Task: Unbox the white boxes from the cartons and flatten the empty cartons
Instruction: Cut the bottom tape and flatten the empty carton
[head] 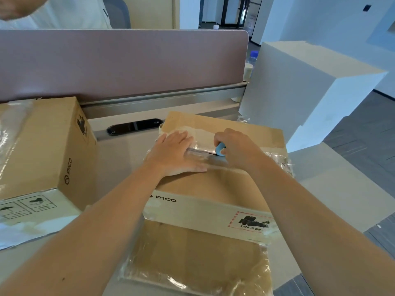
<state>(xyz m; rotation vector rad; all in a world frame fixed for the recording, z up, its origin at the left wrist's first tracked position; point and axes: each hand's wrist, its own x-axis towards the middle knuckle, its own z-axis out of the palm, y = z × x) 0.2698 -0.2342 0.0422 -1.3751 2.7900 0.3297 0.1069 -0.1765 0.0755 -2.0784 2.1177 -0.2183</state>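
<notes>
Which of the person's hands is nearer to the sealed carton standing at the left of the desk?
Left. The left hand lies flat on the taped carton in the middle, on the side facing the sealed carton. The right hand, gripping a blue cutter, is farther right.

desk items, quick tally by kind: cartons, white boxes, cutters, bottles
brown cartons: 2, the taped carton being cut and the carton at left
white boxes: 1
blue cutters: 1
bottles: 1
total: 5
</notes>
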